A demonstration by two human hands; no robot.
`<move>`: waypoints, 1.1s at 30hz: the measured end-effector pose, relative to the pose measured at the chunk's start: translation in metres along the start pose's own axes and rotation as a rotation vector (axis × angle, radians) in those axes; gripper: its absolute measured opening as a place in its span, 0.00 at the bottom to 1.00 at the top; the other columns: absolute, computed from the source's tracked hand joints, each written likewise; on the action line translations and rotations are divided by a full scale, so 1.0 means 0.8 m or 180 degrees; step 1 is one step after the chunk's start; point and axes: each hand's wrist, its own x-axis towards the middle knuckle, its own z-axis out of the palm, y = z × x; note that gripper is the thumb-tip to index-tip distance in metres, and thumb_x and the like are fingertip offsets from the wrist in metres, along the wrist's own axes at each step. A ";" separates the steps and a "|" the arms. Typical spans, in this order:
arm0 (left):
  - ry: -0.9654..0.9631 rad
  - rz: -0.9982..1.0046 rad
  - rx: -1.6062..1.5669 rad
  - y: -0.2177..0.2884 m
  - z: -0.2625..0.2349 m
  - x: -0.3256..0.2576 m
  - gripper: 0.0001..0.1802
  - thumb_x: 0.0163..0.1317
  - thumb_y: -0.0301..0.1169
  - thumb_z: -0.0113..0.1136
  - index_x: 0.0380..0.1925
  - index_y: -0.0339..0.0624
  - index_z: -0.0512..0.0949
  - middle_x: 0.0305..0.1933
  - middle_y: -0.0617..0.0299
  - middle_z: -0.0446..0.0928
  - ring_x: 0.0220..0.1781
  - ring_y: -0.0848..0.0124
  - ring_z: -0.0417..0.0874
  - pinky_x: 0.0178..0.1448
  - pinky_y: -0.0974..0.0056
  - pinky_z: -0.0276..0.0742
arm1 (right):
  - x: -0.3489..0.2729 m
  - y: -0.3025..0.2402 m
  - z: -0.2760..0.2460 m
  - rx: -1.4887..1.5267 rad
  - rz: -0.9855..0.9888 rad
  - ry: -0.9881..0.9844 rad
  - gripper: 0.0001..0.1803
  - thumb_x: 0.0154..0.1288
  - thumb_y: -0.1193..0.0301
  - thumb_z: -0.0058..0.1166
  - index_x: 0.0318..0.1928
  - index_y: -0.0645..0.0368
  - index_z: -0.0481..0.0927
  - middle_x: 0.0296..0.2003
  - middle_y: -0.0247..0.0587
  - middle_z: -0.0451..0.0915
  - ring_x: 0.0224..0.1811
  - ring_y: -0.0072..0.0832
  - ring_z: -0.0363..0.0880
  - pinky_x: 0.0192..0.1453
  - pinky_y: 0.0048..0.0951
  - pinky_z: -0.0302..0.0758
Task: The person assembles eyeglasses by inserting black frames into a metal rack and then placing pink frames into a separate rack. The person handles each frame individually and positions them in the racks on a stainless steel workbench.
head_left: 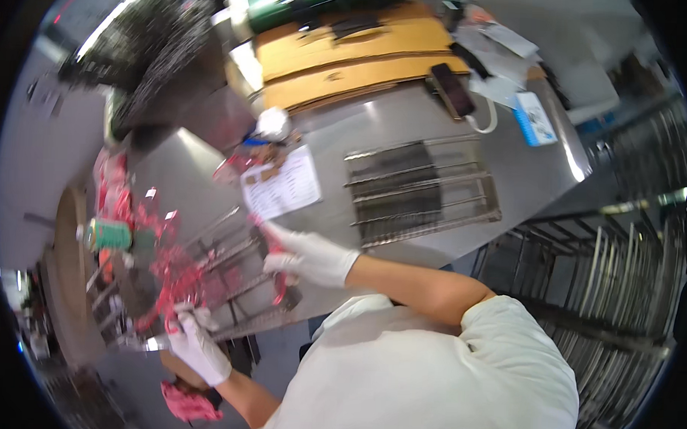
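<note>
A crumpled, see-through pink plastic film (182,277) spreads over a metal rack (239,286) on the left side of the steel table, blurred by motion. My left hand (200,349), in a white glove, is at the near left edge of it, fingers closed on the film. In a white glove too, my right hand (315,257) grips pink film at the rack's right end. My fingertips are partly hidden. Dark strips or bars show beneath the film.
A second wire rack (424,187) with a dark sheet lies right of centre. Beyond are a printed paper (288,186), a phone (452,91) and cardboard (357,52). A green-labelled bottle (108,235) stands at left. Stacked racks (614,269) fill the right.
</note>
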 end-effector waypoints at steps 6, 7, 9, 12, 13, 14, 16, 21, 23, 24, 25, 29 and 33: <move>0.0217 -0.0236 -0.0499 0.022 -0.023 0.016 0.16 0.81 0.38 0.51 0.42 0.34 0.78 0.26 0.60 0.78 0.26 0.74 0.77 0.32 0.68 0.71 | 0.077 0.058 0.014 0.0181 0.0130 -0.0186 0.27 0.83 0.63 0.47 0.76 0.57 0.63 0.43 0.32 0.85 0.31 0.16 0.77 0.38 0.25 0.79; 0.0271 -0.0164 -0.0540 0.017 -0.032 0.015 0.16 0.81 0.37 0.52 0.42 0.34 0.78 0.25 0.60 0.78 0.26 0.73 0.77 0.32 0.68 0.72 | 0.090 0.061 0.023 0.0326 0.0206 -0.0273 0.29 0.83 0.63 0.47 0.78 0.56 0.61 0.44 0.31 0.85 0.32 0.15 0.76 0.38 0.24 0.78; 0.0407 -0.0029 -0.0614 0.010 -0.046 0.008 0.15 0.80 0.36 0.54 0.42 0.33 0.78 0.23 0.60 0.77 0.26 0.72 0.77 0.33 0.68 0.72 | 0.113 0.063 0.037 0.0397 0.0295 -0.0519 0.34 0.83 0.63 0.47 0.81 0.57 0.54 0.46 0.31 0.85 0.32 0.13 0.73 0.38 0.22 0.76; 0.0573 -0.0170 -0.0526 -0.001 -0.064 0.005 0.15 0.79 0.35 0.56 0.42 0.31 0.78 0.23 0.60 0.77 0.27 0.71 0.77 0.35 0.68 0.74 | 0.149 0.061 0.067 0.0448 0.0332 -0.0832 0.34 0.84 0.66 0.45 0.82 0.60 0.51 0.50 0.37 0.85 0.33 0.14 0.74 0.38 0.19 0.76; 0.0488 -0.0128 -0.0586 -0.001 -0.068 0.003 0.16 0.78 0.36 0.57 0.43 0.30 0.78 0.23 0.59 0.77 0.27 0.71 0.78 0.36 0.67 0.75 | 0.158 0.060 0.076 0.0422 0.0361 -0.0905 0.34 0.84 0.66 0.45 0.82 0.60 0.51 0.50 0.36 0.85 0.33 0.14 0.74 0.39 0.19 0.76; 0.0502 -0.0161 -0.0610 -0.003 -0.072 0.002 0.16 0.78 0.37 0.58 0.43 0.30 0.78 0.24 0.59 0.77 0.27 0.71 0.78 0.37 0.67 0.75 | 0.168 0.058 0.084 0.0397 0.0389 -0.0973 0.34 0.84 0.67 0.44 0.82 0.60 0.50 0.49 0.36 0.85 0.33 0.14 0.74 0.39 0.19 0.76; 0.0520 -0.0226 -0.0656 -0.008 -0.079 0.002 0.17 0.78 0.38 0.59 0.44 0.29 0.78 0.24 0.59 0.77 0.28 0.70 0.78 0.37 0.67 0.75 | 0.184 0.056 0.099 0.0352 0.0441 -0.1100 0.33 0.84 0.68 0.43 0.82 0.60 0.50 0.48 0.35 0.85 0.32 0.14 0.74 0.40 0.20 0.76; 0.0423 -0.0157 -0.0680 -0.015 -0.090 0.006 0.20 0.75 0.40 0.62 0.43 0.29 0.79 0.25 0.59 0.77 0.29 0.69 0.79 0.37 0.66 0.75 | 0.211 0.072 0.115 0.0200 0.0491 -0.0981 0.28 0.81 0.67 0.46 0.77 0.56 0.61 0.44 0.36 0.84 0.26 0.15 0.74 0.35 0.20 0.78; 0.0421 -0.0213 -0.0692 -0.016 -0.091 0.008 0.19 0.76 0.40 0.62 0.43 0.29 0.79 0.26 0.59 0.77 0.30 0.70 0.79 0.37 0.66 0.75 | 0.214 0.060 0.120 0.0009 0.0580 -0.0939 0.21 0.81 0.67 0.47 0.69 0.57 0.67 0.42 0.38 0.83 0.25 0.17 0.77 0.33 0.24 0.80; 0.0417 -0.0240 -0.0699 -0.016 -0.089 0.009 0.19 0.76 0.39 0.62 0.43 0.29 0.79 0.26 0.58 0.78 0.30 0.70 0.79 0.37 0.66 0.75 | 0.216 0.057 0.124 0.0062 0.0752 -0.0902 0.22 0.81 0.66 0.47 0.69 0.57 0.67 0.42 0.38 0.83 0.25 0.19 0.78 0.33 0.25 0.81; 0.0501 -0.0354 -0.0673 -0.011 -0.085 0.013 0.18 0.76 0.38 0.61 0.43 0.28 0.77 0.23 0.57 0.76 0.24 0.69 0.76 0.40 0.63 0.76 | 0.219 0.053 0.130 0.0117 0.0915 -0.0868 0.22 0.81 0.65 0.48 0.70 0.57 0.67 0.42 0.38 0.83 0.25 0.20 0.79 0.32 0.27 0.82; 0.0365 -0.0532 -0.0697 -0.006 -0.080 0.017 0.17 0.74 0.37 0.64 0.41 0.29 0.78 0.24 0.58 0.78 0.25 0.71 0.78 0.43 0.65 0.78 | 0.222 0.024 0.145 -0.0517 0.0944 -0.0807 0.22 0.80 0.61 0.50 0.62 0.62 0.64 0.32 0.47 0.82 0.23 0.32 0.84 0.26 0.36 0.83; 0.0089 -0.0726 -0.0795 0.003 -0.085 0.021 0.09 0.74 0.29 0.61 0.43 0.31 0.81 0.30 0.60 0.80 0.28 0.76 0.78 0.36 0.69 0.75 | 0.237 0.019 0.144 -0.1159 0.0998 -0.0754 0.22 0.80 0.58 0.50 0.55 0.64 0.61 0.24 0.54 0.82 0.19 0.38 0.83 0.21 0.39 0.80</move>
